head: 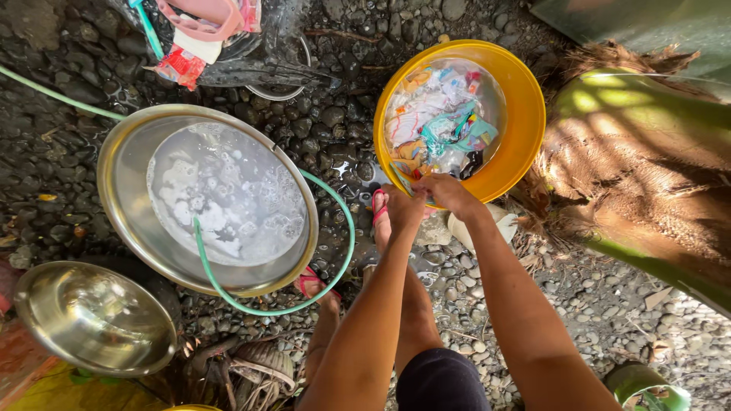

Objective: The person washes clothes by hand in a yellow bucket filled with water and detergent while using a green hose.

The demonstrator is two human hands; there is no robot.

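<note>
- Our left hand (403, 204) and right hand (449, 192) are pressed together at the near rim of the yellow basin (525, 114), both clamped on a bit of wet cloth (415, 186).
- That basin holds soaked, colourful laundry (442, 122) in water.
- To the left sits a big steel basin (122, 175) full of suds, with a green hose (335, 259) looping into it.
- Pebbly ground (594, 304) all round.

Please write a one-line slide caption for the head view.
Both hands, left hand and right hand, meet at the yellow basin's near rim, beside a foamy metal basin and green hose.
</note>
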